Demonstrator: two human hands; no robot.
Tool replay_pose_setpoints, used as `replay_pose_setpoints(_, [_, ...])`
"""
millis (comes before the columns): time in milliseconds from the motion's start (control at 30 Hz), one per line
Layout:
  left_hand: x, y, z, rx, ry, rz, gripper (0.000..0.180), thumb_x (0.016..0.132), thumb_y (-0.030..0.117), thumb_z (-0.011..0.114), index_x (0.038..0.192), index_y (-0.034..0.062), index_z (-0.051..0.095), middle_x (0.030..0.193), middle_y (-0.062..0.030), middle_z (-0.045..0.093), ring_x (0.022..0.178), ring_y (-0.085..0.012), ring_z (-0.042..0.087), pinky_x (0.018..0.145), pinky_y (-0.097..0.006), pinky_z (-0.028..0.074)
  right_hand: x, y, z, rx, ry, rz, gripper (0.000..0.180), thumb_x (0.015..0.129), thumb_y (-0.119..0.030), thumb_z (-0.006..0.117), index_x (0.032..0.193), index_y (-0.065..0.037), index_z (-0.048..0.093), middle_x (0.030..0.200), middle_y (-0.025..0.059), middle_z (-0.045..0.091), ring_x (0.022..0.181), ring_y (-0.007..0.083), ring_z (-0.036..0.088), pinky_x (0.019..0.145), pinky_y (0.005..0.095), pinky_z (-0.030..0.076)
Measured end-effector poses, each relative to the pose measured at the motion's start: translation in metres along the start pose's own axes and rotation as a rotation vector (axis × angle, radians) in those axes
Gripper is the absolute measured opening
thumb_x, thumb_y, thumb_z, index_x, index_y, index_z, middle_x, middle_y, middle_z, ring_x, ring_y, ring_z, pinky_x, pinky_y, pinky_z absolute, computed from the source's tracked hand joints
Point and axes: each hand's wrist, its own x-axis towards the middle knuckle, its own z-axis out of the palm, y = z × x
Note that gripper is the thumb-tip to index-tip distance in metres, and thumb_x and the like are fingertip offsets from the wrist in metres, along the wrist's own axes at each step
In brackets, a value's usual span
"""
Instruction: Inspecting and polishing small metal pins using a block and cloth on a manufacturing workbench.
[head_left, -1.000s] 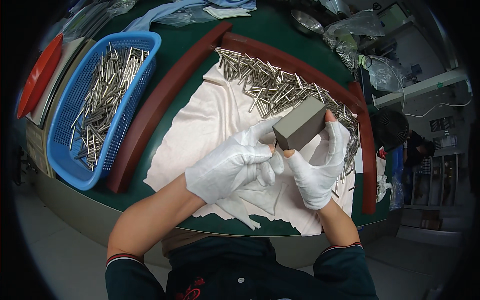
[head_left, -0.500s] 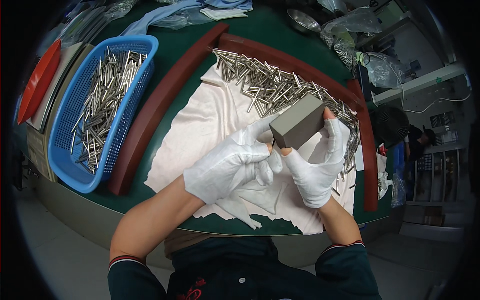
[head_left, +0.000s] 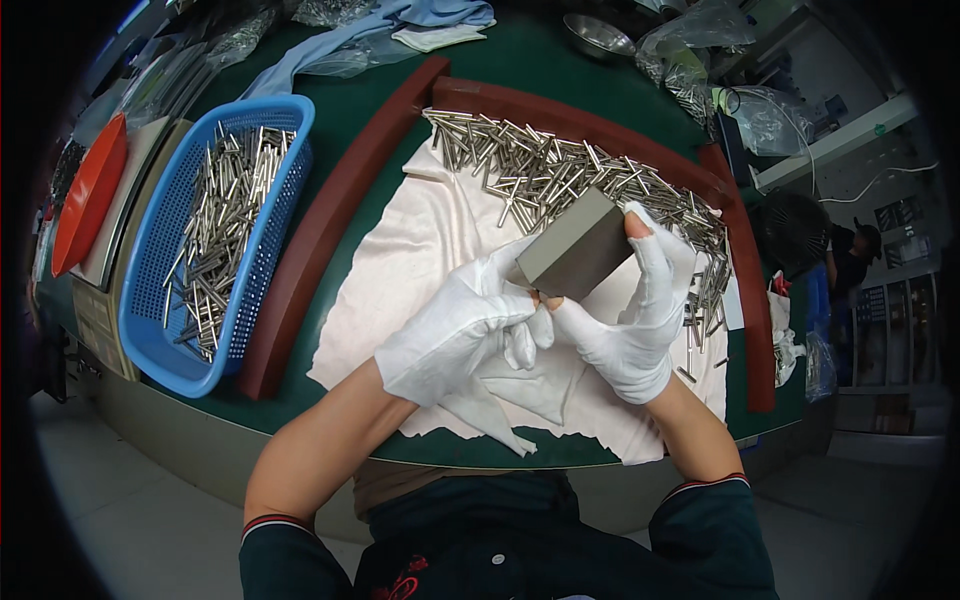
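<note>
A grey rectangular block [head_left: 575, 245] is raised over the pale cloth [head_left: 385, 270], tilted. My right hand [head_left: 640, 320], in a white glove with bare fingertips, grips it by its right end and lower edge. Close against the block's lower left corner is my left hand [head_left: 470, 320], gloved the same way. Its thumb and fingers are pinched together; whatever sits between them is too small and hidden to make out. Beyond the block, many short metal pins [head_left: 540, 165] lie heaped along the cloth's far edge.
Dark red bars [head_left: 330, 220] frame the cloth on the left, far side and right. A blue perforated basket [head_left: 135, 300] of metal pins stands at the left, beside a red tray [head_left: 90, 195]. A metal bowl [head_left: 598, 35] sits far back; another person [head_left: 855, 255] is at the right.
The block has tipped and shifted slightly left in my right hand. Both hands stay close together. The whole view has moved a little.
</note>
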Motion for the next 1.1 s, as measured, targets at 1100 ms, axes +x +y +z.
replay_pose_setpoints(1100, [0.003, 0.002, 0.008, 0.275, 0.115, 0.093, 0.062, 0.089, 0.008, 0.054, 0.143, 0.0025, 0.023, 0.07, -0.0127, 0.061, 0.056, -0.0148, 0.057, 0.052, -0.025, 0.047, -0.001, 0.027, -0.012, 0.014, 0.095, -0.193, 0.086, 0.049, -0.01, 0.077, 0.129, -0.005, 0.045, 0.118, 0.0158, 0.048, 0.093, 0.031, 0.051, 0.076, 0.0415, 0.043])
